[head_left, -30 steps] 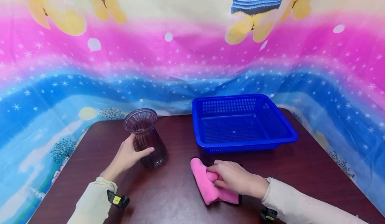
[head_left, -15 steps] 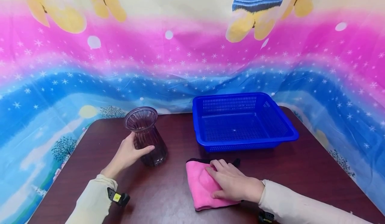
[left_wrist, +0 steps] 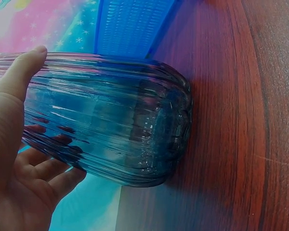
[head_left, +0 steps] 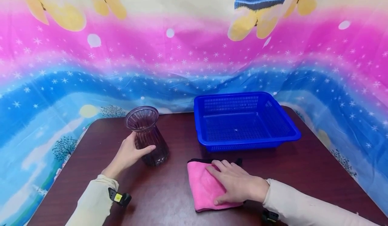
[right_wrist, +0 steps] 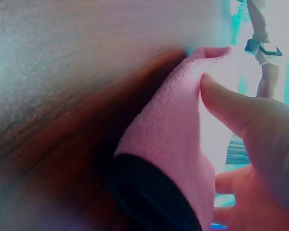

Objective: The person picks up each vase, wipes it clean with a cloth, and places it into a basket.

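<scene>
A ribbed, purple-tinted glass vase (head_left: 150, 141) with a flared rim stands upright on the table, left of the middle. My left hand (head_left: 127, 153) grips it from the left, thumb across the near side and fingers round the far side. In the left wrist view, fingertips (left_wrist: 70, 180) show at the lower edge of the glass. A folded pink cloth (head_left: 201, 187) with a black border lies to the right of the vase. On top of it rests my right hand (head_left: 239, 184), fingers spread over the fabric. The right wrist view shows the thumb (right_wrist: 231, 103) against the pink side.
Behind the cloth, at the back right of the dark wooden table (head_left: 169, 199), sits a blue perforated plastic basket (head_left: 248, 145) with nothing in it. A printed curtain (head_left: 169, 61) hangs right behind the table.
The right hand has gone from pinching the bunched cloth to resting spread on it, and the cloth now lies flatter. The left hand and vase stay in place.
</scene>
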`<control>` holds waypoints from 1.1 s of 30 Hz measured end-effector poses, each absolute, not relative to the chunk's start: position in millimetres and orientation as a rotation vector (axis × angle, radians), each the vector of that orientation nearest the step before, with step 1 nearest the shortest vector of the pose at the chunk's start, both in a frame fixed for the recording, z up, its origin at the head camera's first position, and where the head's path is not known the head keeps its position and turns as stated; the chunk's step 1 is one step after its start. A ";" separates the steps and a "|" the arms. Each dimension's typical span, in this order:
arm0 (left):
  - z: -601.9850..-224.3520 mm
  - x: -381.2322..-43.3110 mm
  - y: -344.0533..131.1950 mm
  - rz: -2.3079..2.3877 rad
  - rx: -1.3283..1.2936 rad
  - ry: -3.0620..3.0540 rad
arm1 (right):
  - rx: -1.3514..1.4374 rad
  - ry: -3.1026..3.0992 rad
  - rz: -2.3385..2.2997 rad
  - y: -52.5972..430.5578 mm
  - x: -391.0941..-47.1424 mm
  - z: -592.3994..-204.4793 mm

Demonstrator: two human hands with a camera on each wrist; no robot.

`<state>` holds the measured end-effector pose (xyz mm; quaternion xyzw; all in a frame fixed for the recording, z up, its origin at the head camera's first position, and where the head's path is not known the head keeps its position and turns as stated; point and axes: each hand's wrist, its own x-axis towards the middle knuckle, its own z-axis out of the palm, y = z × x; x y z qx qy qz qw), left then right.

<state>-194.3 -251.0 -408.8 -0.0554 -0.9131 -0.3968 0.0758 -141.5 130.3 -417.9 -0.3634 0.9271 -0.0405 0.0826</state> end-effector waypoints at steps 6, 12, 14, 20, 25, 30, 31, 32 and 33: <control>-409.3 -195.1 -250.1 -1.179 -0.162 -2.746 | -1.208 2.715 -0.269 125.1 -139.9 -417.2; -409.4 -195.3 -250.2 -1.198 -0.168 -2.742 | -1.233 2.601 -0.275 122.1 -133.6 -424.8; -409.4 -195.1 -250.2 -1.204 -0.166 -2.743 | -1.222 2.577 -0.279 121.7 -132.2 -428.1; -410.8 -195.1 -249.7 -1.212 -0.169 -2.739 | -1.183 2.582 -0.268 121.0 -128.2 -436.2; -411.1 -194.7 -249.2 -1.214 -0.168 -2.736 | -1.154 2.591 -0.235 121.5 -126.8 -438.1; -411.4 -194.2 -248.7 -1.201 -0.155 -2.738 | -1.173 2.588 -0.270 124.4 -126.7 -436.0; -411.6 -194.2 -248.6 -1.199 -0.154 -2.737 | -1.186 2.593 -0.278 125.4 -126.9 -435.4; -411.8 -194.4 -248.7 -1.199 -0.150 -2.735 | -1.199 2.600 -0.294 126.7 -127.0 -434.7; -411.9 -194.4 -248.5 -1.199 -0.150 -2.733 | -1.208 2.611 -0.309 128.0 -127.2 -434.0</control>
